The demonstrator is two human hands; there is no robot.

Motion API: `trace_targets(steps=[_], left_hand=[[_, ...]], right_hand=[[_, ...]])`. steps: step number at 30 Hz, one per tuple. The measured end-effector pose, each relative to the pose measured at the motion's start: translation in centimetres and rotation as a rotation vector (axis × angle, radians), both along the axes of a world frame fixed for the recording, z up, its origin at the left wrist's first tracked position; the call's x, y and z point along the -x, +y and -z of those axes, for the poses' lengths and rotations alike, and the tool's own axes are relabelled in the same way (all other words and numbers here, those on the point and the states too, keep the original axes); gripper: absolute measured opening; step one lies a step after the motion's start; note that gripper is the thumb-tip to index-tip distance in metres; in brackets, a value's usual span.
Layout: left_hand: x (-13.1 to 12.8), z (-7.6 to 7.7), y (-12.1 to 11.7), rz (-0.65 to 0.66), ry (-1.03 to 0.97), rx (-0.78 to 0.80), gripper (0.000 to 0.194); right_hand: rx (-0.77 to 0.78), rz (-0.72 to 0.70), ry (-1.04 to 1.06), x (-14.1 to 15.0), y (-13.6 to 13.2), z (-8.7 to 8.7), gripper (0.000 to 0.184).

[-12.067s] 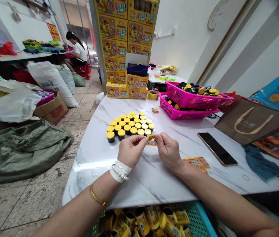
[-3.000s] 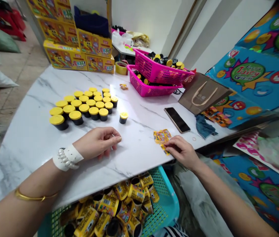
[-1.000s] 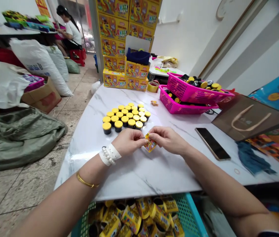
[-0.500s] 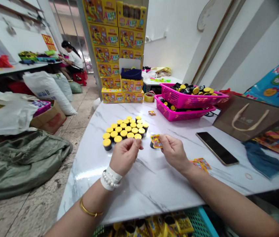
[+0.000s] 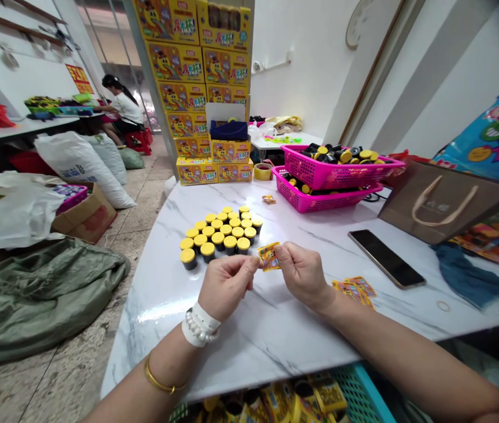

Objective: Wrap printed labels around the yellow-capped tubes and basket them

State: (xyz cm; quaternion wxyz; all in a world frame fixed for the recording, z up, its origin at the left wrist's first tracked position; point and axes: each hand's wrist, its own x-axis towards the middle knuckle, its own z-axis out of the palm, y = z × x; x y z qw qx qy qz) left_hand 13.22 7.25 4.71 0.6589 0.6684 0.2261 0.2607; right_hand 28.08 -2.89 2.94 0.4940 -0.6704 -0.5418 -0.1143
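Note:
Between my two hands is a small yellow printed label (image 5: 269, 257). My right hand (image 5: 302, 273) pinches its right edge between thumb and fingers. At its left edge, the closed thumb and forefinger of my left hand (image 5: 227, 283) meet the label. Just beyond my left hand, several small black tubs with yellow lids (image 5: 207, 249) stand upright in a close group on the marbled table (image 5: 249, 352). A few more printed labels (image 5: 355, 289) lie flat beside my right forearm.
Two stacked pink baskets (image 5: 306, 202) of black and yellow tubs stand at the back right. Nearer are a phone (image 5: 387, 258), a brown paper bag (image 5: 443, 202) and a blue cloth (image 5: 474, 275). Yellow boxes (image 5: 183, 111) are piled behind. A teal basket (image 5: 366, 393) sits below the table edge.
My right hand has brought the label left, and my left hand, apart from it before, now meets its left edge. The camera view has shifted slightly.

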Motion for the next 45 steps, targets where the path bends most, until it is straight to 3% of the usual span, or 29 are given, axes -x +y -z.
trace_targets(steps=[7,11,18,24,27,29,31,33,36,38,45], left_hand=[[-0.3,-0.1,0.0,0.035,-0.018,0.034,0.03],[-0.5,-0.1,0.3,-0.061,-0.007,0.06,0.02],[-0.6,0.9,1.1,-0.203,-0.042,-0.084,0.021],[-0.6,0.7,1.5,-0.187,0.104,0.107,0.031],[-0.7,0.6,1.7,-0.155,0.099,0.254,0.029],[-0.8,0.5,1.9,-0.132,0.095,0.364,0.024],[-0.8,0.3,2.0,-0.132,0.067,0.474,0.018],[-0.9,0.1,2.2,-0.14,0.031,0.582,0.012],[-1.1,-0.3,2.4,-0.159,-0.008,0.741,0.007],[-1.2,-0.4,2.4,-0.148,-0.035,0.812,0.003],[-1.3,-0.4,2.3,-0.073,-0.095,0.894,0.014]], right_hand=[[-0.041,0.001,-0.161,0.1,0.0,0.2,0.036],[-0.037,-0.087,-0.2,0.4,0.3,0.8,0.033],[0.065,-0.116,-0.21,0.5,0.6,1.6,0.038],[0.135,0.02,-0.194,-1.8,0.4,0.1,0.021],[0.308,-0.021,-0.191,-3.1,0.5,0.4,0.035],[0.414,-0.095,-0.135,-3.6,0.6,0.9,0.038],[0.422,-0.097,-0.012,-4.0,0.6,1.2,0.039],[0.35,-0.107,0.222,-4.2,0.6,1.0,0.037],[0.208,-0.314,0.711,-4.1,0.6,0.1,0.038],[0.134,-0.438,0.917,-3.6,0.6,-0.5,0.038],[0.088,-0.507,0.942,-1.3,1.0,-0.6,0.043]])
